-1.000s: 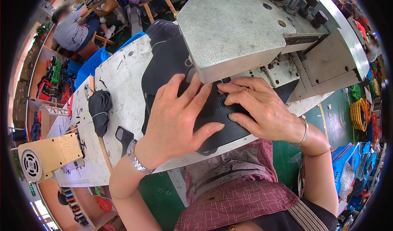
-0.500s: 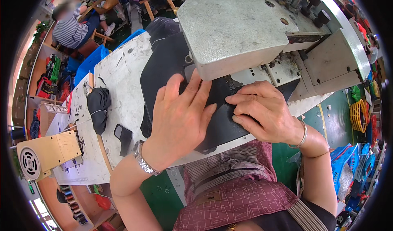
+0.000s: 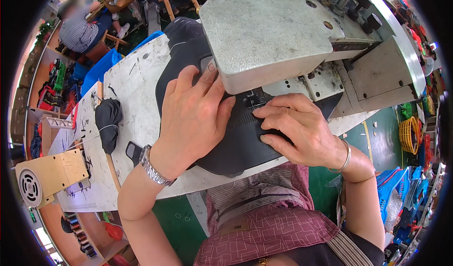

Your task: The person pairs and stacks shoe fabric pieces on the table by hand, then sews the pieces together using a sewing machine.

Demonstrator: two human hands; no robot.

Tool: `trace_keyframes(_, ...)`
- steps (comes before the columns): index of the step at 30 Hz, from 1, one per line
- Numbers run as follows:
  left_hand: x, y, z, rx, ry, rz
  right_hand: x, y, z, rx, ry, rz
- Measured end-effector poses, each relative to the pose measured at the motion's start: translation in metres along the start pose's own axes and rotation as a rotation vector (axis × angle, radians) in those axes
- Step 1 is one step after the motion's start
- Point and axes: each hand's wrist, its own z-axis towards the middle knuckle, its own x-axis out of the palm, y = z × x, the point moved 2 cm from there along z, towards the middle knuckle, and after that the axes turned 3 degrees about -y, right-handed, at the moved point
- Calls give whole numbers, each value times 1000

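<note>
My left hand (image 3: 196, 117) lies spread over a black flat panel (image 3: 240, 157) on the white worktop, under the head of a grey industrial sewing machine (image 3: 269, 35). Its fingertips press by a small grey patch at the panel's far side, beside the machine head. My right hand (image 3: 297, 129) rests on the panel's right part with its fingers curled and drawn together; what they pinch, if anything, is hidden. Between the two hands a ridged strip (image 3: 245, 116) shows on the panel, next to the machine's metal fittings (image 3: 255, 97). Crumpled black fabric (image 3: 184, 32) lies beyond.
A black cloth bundle (image 3: 109, 124) and a small black cut-out piece (image 3: 134, 152) lie on the worktop (image 3: 137, 82) at left. A beige box with a round vent (image 3: 52, 174) stands farther left. Blue baskets (image 3: 394, 190) are at right. Another person (image 3: 78, 30) sits far left.
The black panel and my left hand have shifted slightly left in the picture. The ridged strip between my hands shows more now. My right hand stays curled on the panel.
</note>
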Motion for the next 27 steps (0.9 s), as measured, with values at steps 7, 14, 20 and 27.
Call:
trace_keyframes(7,6,16,11,-5,24,32,0,2,-1,5,-12,10)
trace_keyframes(14,-15,-4,-47,-41,176,-47,-3,0,-11,-24,-211,-3)
trace_keyframes(20,-43,-33,-133,-389,-240,-878,4,16,-19,34,-416,65)
trace_keyframes(27,-39,-52,-150,-769,-774,-2233,66,99,-38,750,159,1086)
